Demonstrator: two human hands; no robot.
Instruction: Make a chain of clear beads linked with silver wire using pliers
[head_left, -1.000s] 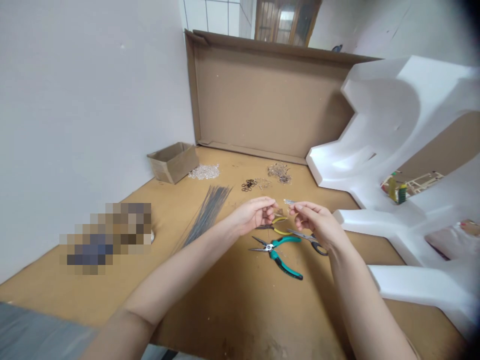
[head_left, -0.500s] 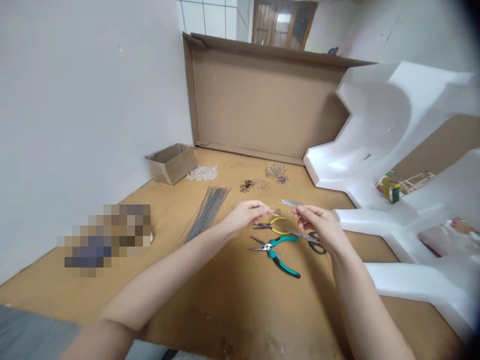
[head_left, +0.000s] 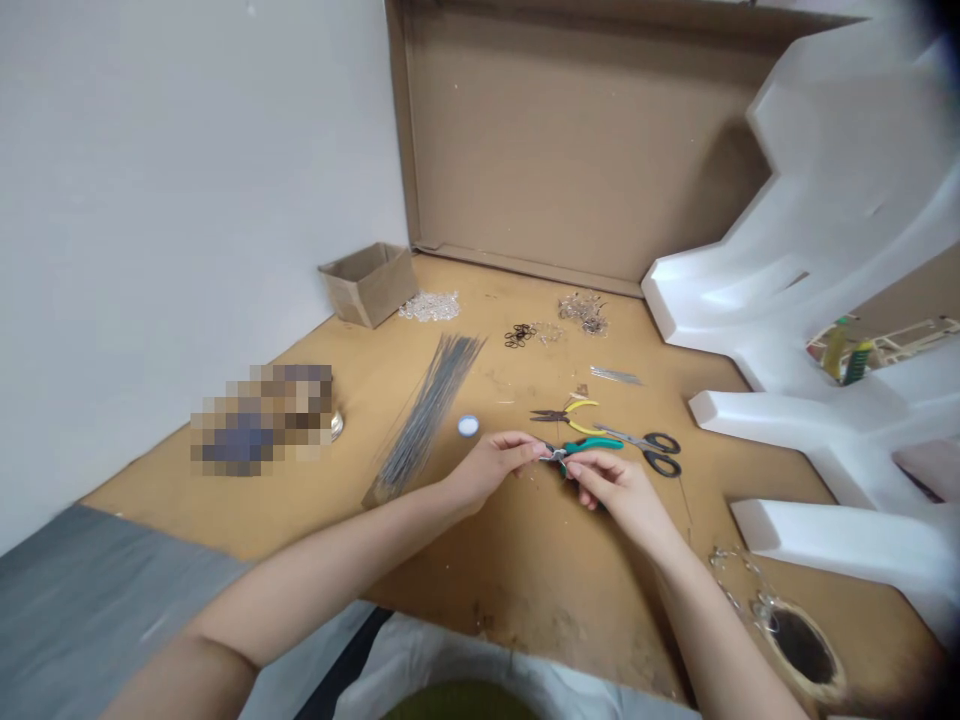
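Note:
Low over the board, my left hand [head_left: 499,468] and my right hand [head_left: 611,485] face each other with fingertips pinched, a small gap between them. Whatever they pinch is too small to make out. Directly behind the fingertips lie teal-handled pliers [head_left: 596,443], partly hidden by my right hand. Beyond these are yellow-handled pliers [head_left: 577,412] and black-handled scissors [head_left: 652,452]. To the left of my left hand rest a small round white disc with a blue rim [head_left: 468,426] and a bundle of thin grey wires [head_left: 431,410].
Farther back are a small cardboard box [head_left: 367,285], clear beads [head_left: 431,306], dark rings [head_left: 519,335], tangled small wire pieces [head_left: 583,312] and short metal rods [head_left: 615,375]. White foam [head_left: 787,520] borders the right. A tape roll [head_left: 806,645] lies at the lower right.
My view has tipped downward. Both hands have come nearer to me and closer together, now in front of the teal pliers. The round white disc, hidden before, shows beside my left hand.

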